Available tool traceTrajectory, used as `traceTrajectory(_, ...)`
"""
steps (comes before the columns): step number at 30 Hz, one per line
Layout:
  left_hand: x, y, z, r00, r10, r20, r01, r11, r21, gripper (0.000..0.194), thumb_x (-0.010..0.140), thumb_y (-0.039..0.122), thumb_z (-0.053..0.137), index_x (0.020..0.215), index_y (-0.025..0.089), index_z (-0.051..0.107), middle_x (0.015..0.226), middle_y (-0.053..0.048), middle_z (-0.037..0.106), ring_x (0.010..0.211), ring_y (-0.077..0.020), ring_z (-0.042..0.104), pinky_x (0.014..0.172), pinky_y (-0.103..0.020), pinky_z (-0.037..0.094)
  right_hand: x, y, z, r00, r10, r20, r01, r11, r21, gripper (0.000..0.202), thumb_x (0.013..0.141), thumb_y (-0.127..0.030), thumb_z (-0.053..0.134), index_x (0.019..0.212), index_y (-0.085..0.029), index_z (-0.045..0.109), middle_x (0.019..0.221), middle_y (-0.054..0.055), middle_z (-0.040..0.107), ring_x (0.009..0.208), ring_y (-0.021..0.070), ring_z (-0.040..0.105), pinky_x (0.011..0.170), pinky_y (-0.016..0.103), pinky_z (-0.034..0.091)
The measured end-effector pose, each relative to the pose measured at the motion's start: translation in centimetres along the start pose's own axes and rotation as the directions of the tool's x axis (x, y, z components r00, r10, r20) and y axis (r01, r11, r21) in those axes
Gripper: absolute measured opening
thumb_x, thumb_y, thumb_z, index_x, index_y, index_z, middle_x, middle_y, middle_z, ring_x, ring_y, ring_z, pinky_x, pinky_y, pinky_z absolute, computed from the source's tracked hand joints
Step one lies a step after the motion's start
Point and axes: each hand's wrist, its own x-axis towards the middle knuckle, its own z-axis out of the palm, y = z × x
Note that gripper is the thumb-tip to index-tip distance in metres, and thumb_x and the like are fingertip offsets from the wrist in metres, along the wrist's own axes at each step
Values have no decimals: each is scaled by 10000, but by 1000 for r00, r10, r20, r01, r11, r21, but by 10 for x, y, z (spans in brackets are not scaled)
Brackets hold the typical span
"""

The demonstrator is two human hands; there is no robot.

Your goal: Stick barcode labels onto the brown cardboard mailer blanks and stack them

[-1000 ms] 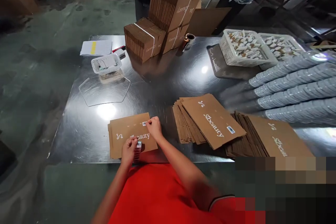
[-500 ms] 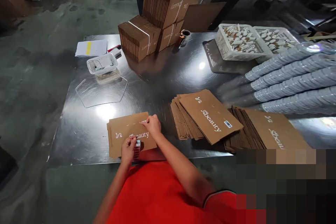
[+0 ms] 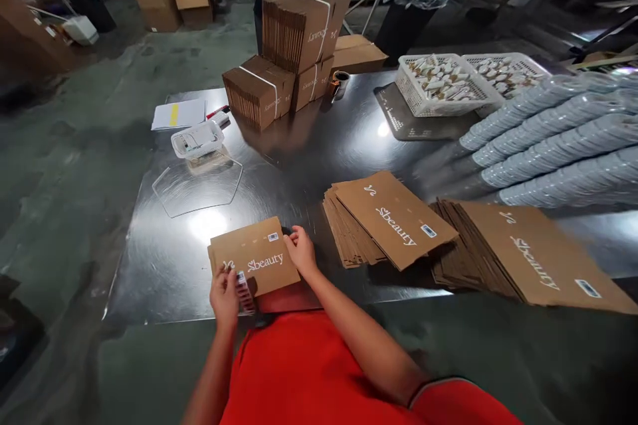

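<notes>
A flat brown cardboard box (image 3: 266, 277) printed "beauty" lies atop a small pile in front of me. On its upper right corner sits a small white and dark label (image 3: 272, 237). My left hand (image 3: 224, 299) is closed on a strip of labels (image 3: 244, 293), which hangs over the box's lower left part. At the right edge of the box, my right hand (image 3: 300, 250) has its fingers curled around the edge. To the right lie two fanned stacks of the same flat boxes, a nearer stack (image 3: 393, 219) and a farther right stack (image 3: 543, 246), each top box bearing a label.
Strapped bundles of folded boxes (image 3: 294, 33) stand at the table's back, beside a tape roll (image 3: 341, 76). White baskets (image 3: 433, 106) of small items and long wrapped grey stacks (image 3: 558, 159) occupy the right. A small white tray (image 3: 198, 139) and papers (image 3: 178, 114) lie left.
My right hand has let go of the label, now flat on the box, and moved to the box's right edge. My left hand moved left with the label strip. The view shifted slightly.
</notes>
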Motion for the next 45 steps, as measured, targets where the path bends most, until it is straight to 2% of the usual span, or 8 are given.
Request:
traceTrajectory(8, 1, 12, -17, 999, -22, -32, 24, 998, 57, 452, 619, 615, 605, 586, 166, 565, 589, -4, 562, 562, -155, 546, 529, -276, 452, -36, -39, 2, 996, -50, 73, 69, 957, -283, 247, 784, -238, 607, 1019, -164, 585, 1122, 130, 541, 1040, 261, 525, 907, 381, 422)
traceTrajectory(12, -21, 50, -29, 979, -73, -188, 82, 996, 45, 395, 630, 530, 628, 782, 166, 656, 960, -72, 698, 854, -234, 643, 684, -319, 520, -41, -67, -35, 965, -128, 228, 100, 986, 130, 465, 748, -240, 633, 1179, -211, 463, 1021, 46, 615, 917, 200, 593, 818, 320, 470)
traceTrajectory(15, -34, 83, -36, 976, 140, -165, -122, 986, 116, 334, 727, 515, 568, 761, 195, 656, 1265, -53, 619, 1149, -272, 563, 982, -380, 429, -39, -71, -101, 971, -233, -52, 236, 906, 352, 662, 776, -301, 612, 1352, -223, 296, 1139, 82, 598, 1038, 203, 580, 894, 323, 458)
traceTrajectory(20, -45, 103, -21, 933, 360, 9, -359, 929, 91, 357, 760, 521, 563, 630, 193, 622, 1260, -57, 618, 1199, -279, 532, 1072, -412, 342, -20, -5, -214, 629, 60, -775, 158, 966, 204, 723, 809, -375, 531, 1393, -156, 165, 1303, 180, 454, 1201, 250, 470, 994, 429, 401)
traceTrajectory(25, -53, 90, 6, 967, 190, 168, -204, 976, 72, 382, 736, 567, 572, 699, 198, 660, 1123, -72, 680, 1126, -282, 571, 998, -413, 412, -21, 37, -205, 423, 171, -890, -405, 914, -17, 572, 768, -387, 598, 1239, -98, 448, 1303, 275, 373, 1252, 416, 327, 976, 621, 292)
traceTrajectory(31, -79, 114, 33, 893, 356, 275, -371, 929, 3, 304, 815, 449, 546, 713, 193, 672, 1003, -74, 672, 995, -226, 602, 896, -336, 455, -64, -54, -152, 940, -274, -204, 313, 929, 197, 297, 846, -382, 528, 1083, -209, 581, 1075, 103, 568, 1017, 217, 541, 896, 372, 455)
traceTrajectory(35, -84, 129, 41, 877, 412, 249, -416, 909, -39, 269, 836, 393, 544, 704, 193, 667, 906, -58, 653, 902, -200, 597, 827, -309, 469, -83, -91, -118, 888, -327, 324, 27, 740, 672, 267, 751, -323, 640, 978, -191, 596, 928, 30, 606, 834, 133, 575, 740, 249, 489)
traceTrajectory(45, -85, 110, 26, 923, 149, 356, -62, 968, -244, 295, 734, 467, 659, 768, 185, 581, 763, -21, 616, 726, -154, 569, 696, -258, 478, -84, -91, -88, 914, -97, 393, -217, 702, 678, 237, 663, -310, 717, 842, -180, 635, 709, -13, 616, 660, 108, 561, 630, 234, 463)
